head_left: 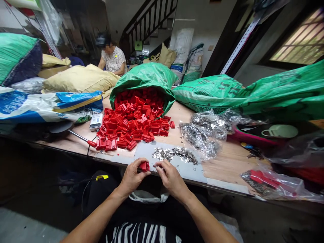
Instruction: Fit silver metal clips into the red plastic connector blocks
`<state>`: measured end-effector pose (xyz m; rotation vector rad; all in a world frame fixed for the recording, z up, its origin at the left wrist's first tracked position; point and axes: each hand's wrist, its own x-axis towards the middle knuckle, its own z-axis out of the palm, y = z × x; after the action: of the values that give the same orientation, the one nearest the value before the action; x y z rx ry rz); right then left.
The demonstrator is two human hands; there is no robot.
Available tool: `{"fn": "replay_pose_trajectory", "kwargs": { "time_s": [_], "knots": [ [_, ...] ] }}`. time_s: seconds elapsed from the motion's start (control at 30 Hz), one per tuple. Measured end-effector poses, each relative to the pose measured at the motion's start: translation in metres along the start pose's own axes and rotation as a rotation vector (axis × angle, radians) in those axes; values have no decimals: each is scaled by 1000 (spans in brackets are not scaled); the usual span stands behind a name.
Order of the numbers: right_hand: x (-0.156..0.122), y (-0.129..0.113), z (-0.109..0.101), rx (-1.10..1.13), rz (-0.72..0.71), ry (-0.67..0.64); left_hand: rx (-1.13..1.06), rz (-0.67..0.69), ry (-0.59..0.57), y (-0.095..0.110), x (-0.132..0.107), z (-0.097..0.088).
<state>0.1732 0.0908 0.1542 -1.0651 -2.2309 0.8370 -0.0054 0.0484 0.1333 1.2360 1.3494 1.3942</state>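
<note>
My left hand [131, 177] pinches a small red plastic part [144, 166] at the table's near edge. My right hand [170, 176] is closed beside it, fingertips pinched on a tiny thin metal piece I can barely make out, pointing at the red part. Just beyond my hands lies a heap of small silver metal pieces [174, 154] on a grey sheet [146, 150]. A large pile of red plastic parts [134, 121] spills out of an open green sack [146, 76] farther back.
Clear bags of silver pieces [205, 130] lie to the right, with more green sacks [253, 92] behind. A screwdriver with a red handle [83, 139] and a small white box [96, 121] lie at left. Another person [112, 57] sits far back.
</note>
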Motion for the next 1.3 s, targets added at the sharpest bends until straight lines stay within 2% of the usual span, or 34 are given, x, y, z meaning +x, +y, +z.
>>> {"fn": "replay_pose_trajectory", "kwargs": {
  "time_s": [0.07,0.13,0.27,0.37,0.5,0.63,0.8,1.0,1.2,1.3],
  "knots": [
    [-6,-2,-5,107,21,-22,-140,-45,48,7,-7,3],
    [-11,-6,-9,202,43,-95,-382,-140,82,16,-14,7],
    [-18,-18,-11,242,18,-204,-847,-374,-18,26,-23,13],
    [-19,-24,-10,191,9,-236,-1034,-501,-22,25,-26,16],
    [-18,-25,-8,166,-11,-204,-1124,-613,27,24,-29,18],
    [-16,-24,-8,160,-77,-148,-1208,-646,41,28,-31,20],
    [-17,-25,-11,130,-92,-189,-1231,-703,100,33,-31,23],
    [-16,-26,-6,35,-76,-138,-1303,-699,141,36,-32,25],
    [-14,-25,-8,-23,-121,-196,-1283,-697,151,35,-33,23],
    [-14,-26,-6,-63,-97,-178,-1311,-699,175,36,-32,22]
  ]
}}
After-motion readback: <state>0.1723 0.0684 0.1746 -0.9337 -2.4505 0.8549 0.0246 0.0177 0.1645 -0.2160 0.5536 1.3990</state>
